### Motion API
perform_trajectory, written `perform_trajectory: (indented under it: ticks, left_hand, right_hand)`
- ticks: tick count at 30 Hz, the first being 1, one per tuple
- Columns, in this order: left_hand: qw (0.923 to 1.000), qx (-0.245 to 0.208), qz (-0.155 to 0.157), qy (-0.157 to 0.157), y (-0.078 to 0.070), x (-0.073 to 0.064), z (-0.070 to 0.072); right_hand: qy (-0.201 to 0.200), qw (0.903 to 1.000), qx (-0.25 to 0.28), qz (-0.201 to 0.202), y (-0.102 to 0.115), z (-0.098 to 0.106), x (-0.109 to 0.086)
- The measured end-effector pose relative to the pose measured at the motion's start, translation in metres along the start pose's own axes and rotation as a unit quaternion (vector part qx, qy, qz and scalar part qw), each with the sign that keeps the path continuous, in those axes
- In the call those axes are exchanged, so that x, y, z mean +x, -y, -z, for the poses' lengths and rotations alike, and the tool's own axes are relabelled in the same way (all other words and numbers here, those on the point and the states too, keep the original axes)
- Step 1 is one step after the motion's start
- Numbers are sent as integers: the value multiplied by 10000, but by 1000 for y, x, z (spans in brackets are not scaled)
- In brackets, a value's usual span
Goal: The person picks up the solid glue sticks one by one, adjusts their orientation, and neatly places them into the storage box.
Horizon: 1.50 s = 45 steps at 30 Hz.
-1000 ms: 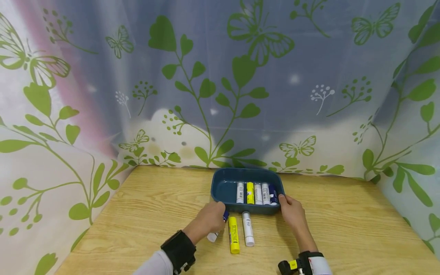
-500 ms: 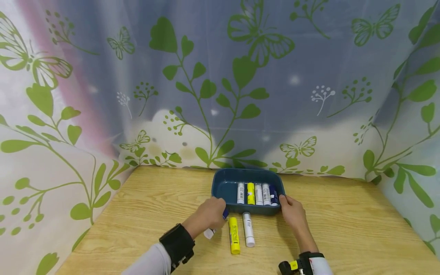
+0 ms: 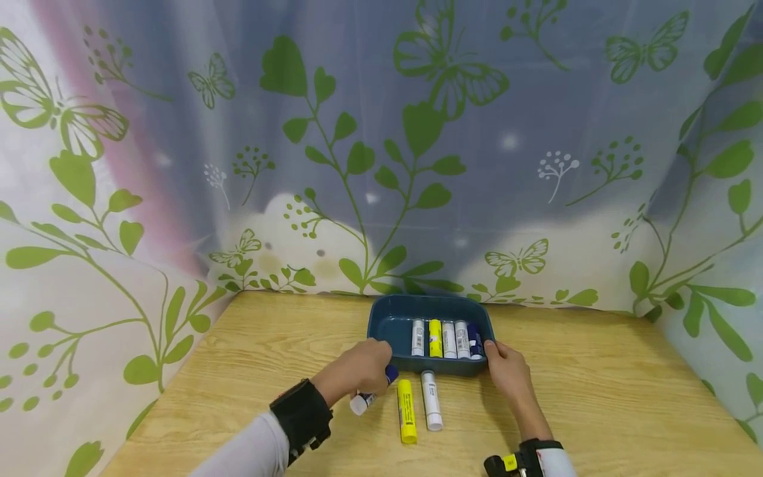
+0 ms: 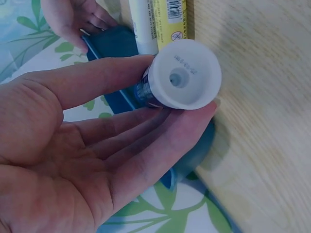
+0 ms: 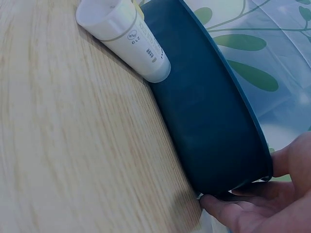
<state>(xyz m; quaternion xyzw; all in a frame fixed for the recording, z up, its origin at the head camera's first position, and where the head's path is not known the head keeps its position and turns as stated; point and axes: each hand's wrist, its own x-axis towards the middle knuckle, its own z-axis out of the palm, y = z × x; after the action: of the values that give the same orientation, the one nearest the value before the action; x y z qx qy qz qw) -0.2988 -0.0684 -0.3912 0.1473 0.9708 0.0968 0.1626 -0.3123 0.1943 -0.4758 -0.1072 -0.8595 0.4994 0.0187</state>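
My left hand (image 3: pixel 361 368) pinches a dark blue and white glue stick (image 4: pixel 187 75) between thumb and fingers, its white end turned toward the wrist camera. The stick is tilted just in front of the near left part of a dark teal tray (image 3: pixel 390 361). My right hand (image 3: pixel 508 371) grips the tray's near right corner, thumb at the rim and fingers against the outside wall. Inside the tray several glue sticks lie side by side toward the right: white ones, a yellow one (image 3: pixel 436 338) and a dark blue one (image 3: pixel 474 341) at the right end.
On the wooden table (image 3: pixel 286 331) before the tray lie a yellow glue stick (image 3: pixel 407 412) and a white glue stick (image 3: pixel 432 401), side by side. A curtain (image 3: pixel 334 165) printed with leaves and butterflies hangs behind the table and at both sides.
My left hand has shifted slightly left and up with its glue stick, whose white end now shows more to the left. The right hand keeps its grip on the tray.
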Motion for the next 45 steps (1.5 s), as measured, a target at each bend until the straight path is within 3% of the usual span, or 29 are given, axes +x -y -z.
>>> perform_trajectory:
  ticks: [8, 19, 37, 45]
  left_hand:
    - [9996, 100, 6, 248, -3, -2, 13]
    - [9985, 241, -248, 427, -10, 1, 30]
    - [9959, -495, -747, -134, -14, 12, 64]
    - [9960, -357, -721, -378, -20, 22, 79]
  right_hand:
    - [-101, 9998, 28, 147, 1, -2, 1]
    - [-51, 9999, -36, 150, 2, 0, 1]
    - [-89, 9999, 12, 103, 0, 1, -2]
    - [-98, 9999, 39, 78, 1, 2, -2]
